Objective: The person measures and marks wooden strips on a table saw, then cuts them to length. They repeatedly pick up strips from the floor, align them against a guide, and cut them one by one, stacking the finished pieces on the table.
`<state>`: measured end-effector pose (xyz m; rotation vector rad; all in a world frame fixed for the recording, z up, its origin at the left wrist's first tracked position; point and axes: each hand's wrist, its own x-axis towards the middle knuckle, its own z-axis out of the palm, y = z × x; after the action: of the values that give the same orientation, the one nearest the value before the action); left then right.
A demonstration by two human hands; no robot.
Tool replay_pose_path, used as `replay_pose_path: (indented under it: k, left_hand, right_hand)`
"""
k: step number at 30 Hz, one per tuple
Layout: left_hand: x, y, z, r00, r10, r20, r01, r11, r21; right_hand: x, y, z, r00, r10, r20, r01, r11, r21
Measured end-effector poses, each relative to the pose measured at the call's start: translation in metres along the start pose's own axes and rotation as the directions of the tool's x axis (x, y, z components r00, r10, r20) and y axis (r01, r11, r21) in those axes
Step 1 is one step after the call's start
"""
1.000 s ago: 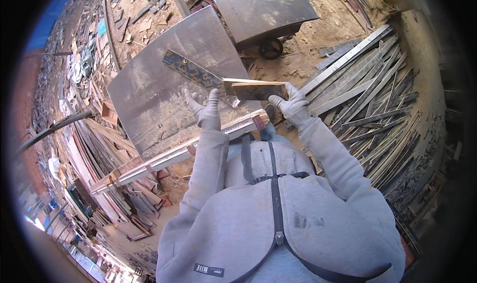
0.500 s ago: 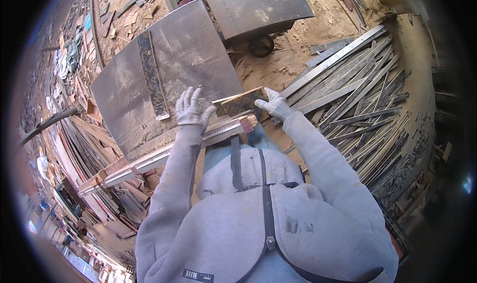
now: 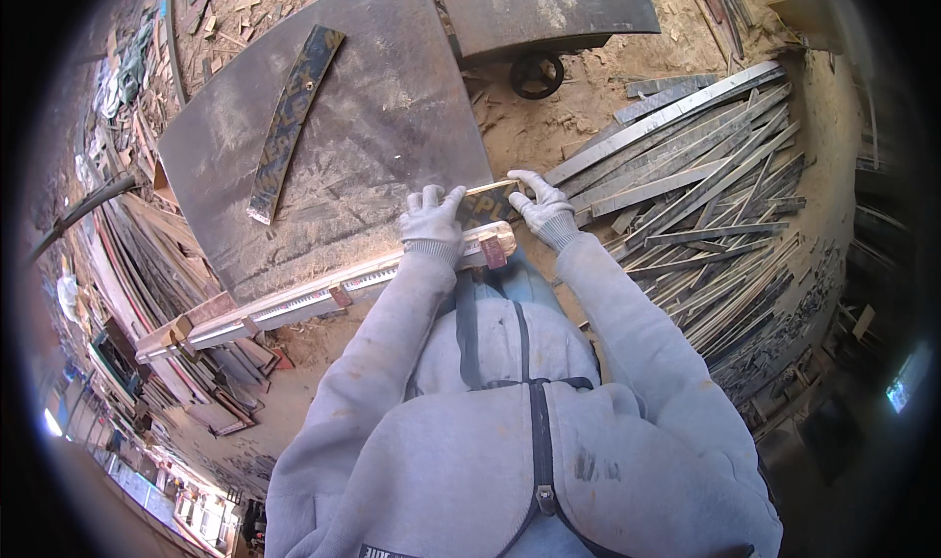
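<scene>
Both my hands wear pale work gloves. Between them, at the right end of the metal table's near edge, is a short dark-faced plywood piece (image 3: 488,202) with yellowish print and a pale cut edge. My right hand (image 3: 542,208) is closed on its right end, fingers over the top edge and thumb on the face. At the left end, my left hand (image 3: 431,220) has its fingers bent and closed against the piece; the palm side is hidden. A longer plywood strip (image 3: 296,122) of the same kind lies slanted on the dusty metal tabletop (image 3: 382,117).
A wooden fence rail with a measuring scale (image 3: 304,308) runs along the table's near edge. To the right lies a heap of long wood strips (image 3: 686,185). Beyond stands a second metal surface (image 3: 549,9) with a black handwheel (image 3: 536,75). Scrap boards (image 3: 157,254) are piled left.
My left hand has moved right, from open above the table to the plywood piece's left end. The long strip on the tabletop has turned to lean the other way.
</scene>
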<state>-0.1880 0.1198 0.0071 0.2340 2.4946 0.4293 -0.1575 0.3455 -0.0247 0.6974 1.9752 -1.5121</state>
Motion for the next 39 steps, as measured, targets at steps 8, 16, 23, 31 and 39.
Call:
replay_pose_path:
  k: [8, 16, 23, 31, 39]
  left_hand:
    - [-0.018, -0.009, -0.010, 0.974, 0.221, 0.046, -0.217, 0.972, -0.088]
    - [-0.031, -0.004, 0.011, 0.963, 0.241, 0.118, -0.261, 0.942, 0.212]
    - [0.004, -0.006, -0.006, 0.968, 0.249, -0.034, -0.233, 0.941, 0.248]
    - [0.147, -0.025, -0.121, 0.975, 0.220, -0.027, -0.200, 0.924, 0.324]
    - [0.268, -0.049, -0.217, 0.979, 0.201, -0.039, -0.177, 0.926, 0.334]
  right_hand:
    - [0.022, 0.013, -0.002, 0.999, -0.020, 0.040, 0.031, 0.961, -0.275]
    - [0.023, 0.006, -0.008, 0.999, 0.035, 0.040, -0.023, 0.962, -0.273]
    - [0.044, 0.008, 0.004, 0.993, 0.101, -0.062, -0.092, 0.987, 0.132]
    - [0.129, -0.096, 0.017, 0.935, 0.035, -0.352, -0.040, 0.999, -0.005]
    - [0.166, -0.201, 0.058, 0.979, 0.164, 0.121, -0.202, 0.719, 0.665]
